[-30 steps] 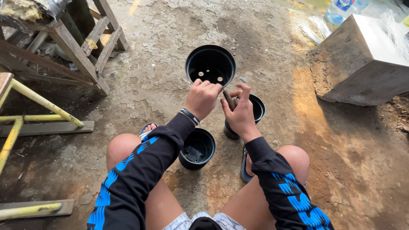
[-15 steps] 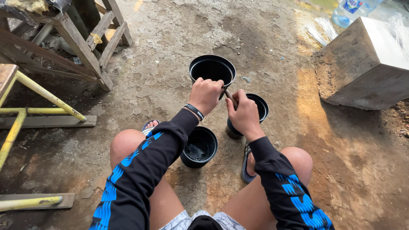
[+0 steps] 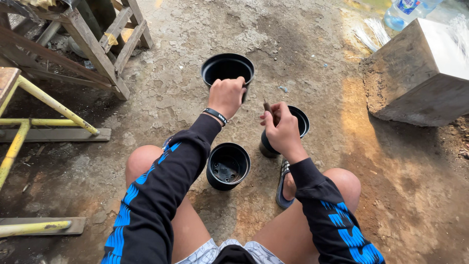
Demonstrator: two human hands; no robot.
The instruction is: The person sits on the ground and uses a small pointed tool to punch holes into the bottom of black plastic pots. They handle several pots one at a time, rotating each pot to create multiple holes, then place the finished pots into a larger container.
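Note:
I squat over bare ground with three black plastic plant pots before me. My left hand (image 3: 226,96) grips the near rim of the farthest pot (image 3: 222,68). My right hand (image 3: 279,128) pinches a small dark stick-like object (image 3: 267,106), held above a second pot (image 3: 299,122) that stands by my right foot. A third pot (image 3: 227,165), with holes in its bottom, stands between my knees, touched by neither hand. Both arms wear black sleeves with blue patterns, and a black band circles my left wrist.
A wooden frame (image 3: 90,46) and yellow metal bars (image 3: 46,100) stand at the left. A large concrete block (image 3: 420,73) sits at the upper right, with a plastic bottle (image 3: 408,10) behind it. The ground is cracked dry earth.
My left hand has closed onto the far pot's rim. My right hand has drawn slightly back to the right, its stick now apart from the left hand.

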